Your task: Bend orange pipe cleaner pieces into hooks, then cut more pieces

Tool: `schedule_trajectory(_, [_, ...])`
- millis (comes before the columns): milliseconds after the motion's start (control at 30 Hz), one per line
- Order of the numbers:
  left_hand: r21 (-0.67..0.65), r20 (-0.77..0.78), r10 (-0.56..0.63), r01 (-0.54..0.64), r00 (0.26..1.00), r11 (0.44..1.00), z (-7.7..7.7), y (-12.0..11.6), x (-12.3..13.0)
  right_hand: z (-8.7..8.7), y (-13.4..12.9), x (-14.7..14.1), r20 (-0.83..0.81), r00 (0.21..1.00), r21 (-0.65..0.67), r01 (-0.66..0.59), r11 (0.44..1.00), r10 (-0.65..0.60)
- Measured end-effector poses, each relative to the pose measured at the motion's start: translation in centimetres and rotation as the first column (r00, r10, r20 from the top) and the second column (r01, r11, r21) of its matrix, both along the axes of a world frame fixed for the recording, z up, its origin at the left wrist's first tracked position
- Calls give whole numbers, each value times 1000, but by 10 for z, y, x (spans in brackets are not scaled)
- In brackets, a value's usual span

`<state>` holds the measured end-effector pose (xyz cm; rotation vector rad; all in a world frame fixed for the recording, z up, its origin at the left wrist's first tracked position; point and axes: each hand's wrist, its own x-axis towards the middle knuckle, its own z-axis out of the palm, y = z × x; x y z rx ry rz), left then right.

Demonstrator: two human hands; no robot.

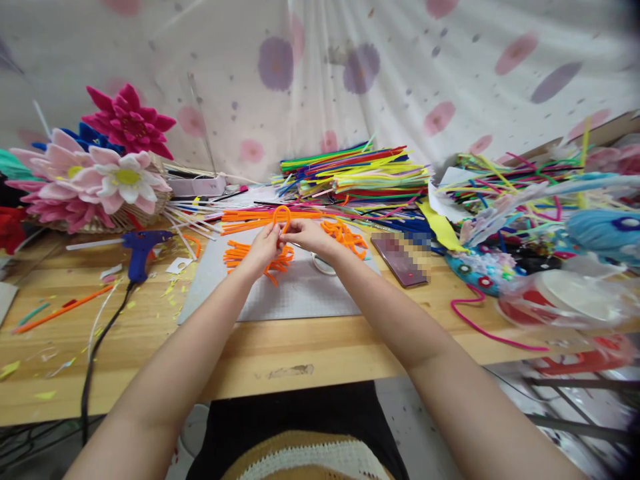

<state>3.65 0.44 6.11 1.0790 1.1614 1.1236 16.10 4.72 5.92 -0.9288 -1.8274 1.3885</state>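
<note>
An orange pipe cleaner (283, 212), bent into an upright loop, is pinched between my two hands above the grey mat (300, 300). My left hand (267, 245) grips its lower end, fingers closed. Close against it, my right hand (309, 237) has thumb and fingers on the loop's other side. Short orange pipe cleaner pieces (237, 255) lie in a heap beneath my left hand. Longer straight orange pipe cleaners (240, 222) rest behind it. A pile of bent orange pieces (346, 237) sits right of my right hand, and a white roll (323, 265) shows partly behind my right wrist.
A blue glue gun (141, 253) with a black cord lies left, below a basket of felt-like flowers (125, 180). Bundles of coloured pipe cleaners (360, 173) line the back. A phone (400, 260) lies right of the mat, near a plastic-wrapped tub (575, 297).
</note>
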Motion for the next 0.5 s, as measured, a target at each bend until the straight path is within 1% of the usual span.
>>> schedule_trajectory(67, [-37,45,-71,72,996,997,2,-2,0,4,-3,3,-97,995,-123,-5,992,-7])
schedule_trajectory(133, [-87,76,-162,169,984,982,3,-4,-1,8,-5,6,-190,982,-240,-23,971,-24])
schedule_trajectory(200, [-149,107,-245,260,963,954,3,-5,-2,9,-5,8,-238,971,-299,-53,953,-21])
schedule_trajectory(233, [-176,128,-283,303,951,937,3,-5,-3,9,-4,8,-235,972,-300,-49,953,-24])
schedule_trajectory(300, [-205,176,-334,366,926,908,2,-5,-4,5,-1,6,-185,979,-265,31,964,-82])
schedule_trajectory(400, [-206,236,-368,416,900,886,-2,-5,-5,-4,5,-1,-116,963,-141,227,964,-243])
schedule_trajectory(500, [-187,286,-394,454,874,871,-4,-6,-5,-9,8,-7,-84,937,-11,340,940,-339])
